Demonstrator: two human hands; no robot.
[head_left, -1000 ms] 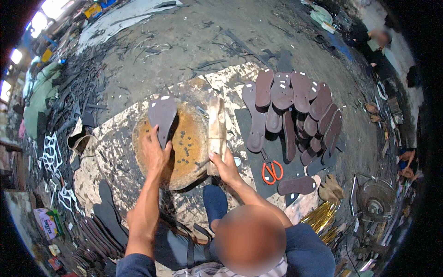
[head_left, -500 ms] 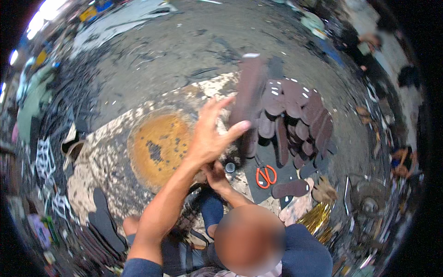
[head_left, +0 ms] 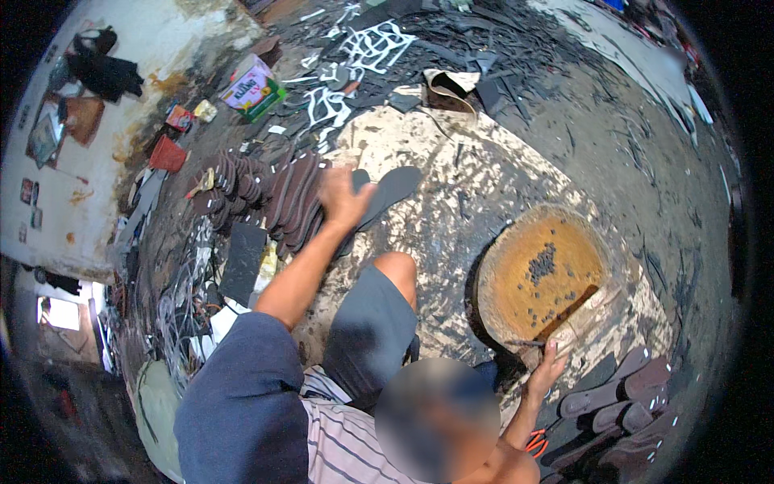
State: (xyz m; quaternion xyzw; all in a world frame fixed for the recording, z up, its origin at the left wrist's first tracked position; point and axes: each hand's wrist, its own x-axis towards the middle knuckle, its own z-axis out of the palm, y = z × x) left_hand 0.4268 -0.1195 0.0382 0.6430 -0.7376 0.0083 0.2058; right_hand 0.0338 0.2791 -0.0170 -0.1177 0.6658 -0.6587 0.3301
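Note:
My left hand [head_left: 343, 202], fingers spread and holding nothing, is over a row of dark brown shoe soles [head_left: 294, 194]. Dark grey soles [head_left: 391, 189] lie close beside it; whether it touches either is unclear. At the lower right edge of a round wooden block [head_left: 504, 302], my right hand [head_left: 548, 371] is closed around the lower end of a light-brown, wooden-looking bar [head_left: 584, 319]. The bar lies along the block's rim, and its exact kind cannot be made out. Small black bits [head_left: 542, 264] are scattered on the block's orange-brown top.
More brown soles [head_left: 633, 395] and orange-handled scissors [head_left: 536, 442] lie at the lower right. A stained sheet [head_left: 427, 234] spreads under the block. Black scraps [head_left: 459, 48], white strips [head_left: 375, 48], a pink-and-green container [head_left: 254, 89] and a red pot [head_left: 167, 153] stand or lie farther off.
The view has swung left. My left hand has moved from beside the block to the soles on the left. My right hand now shows at the block's rim.

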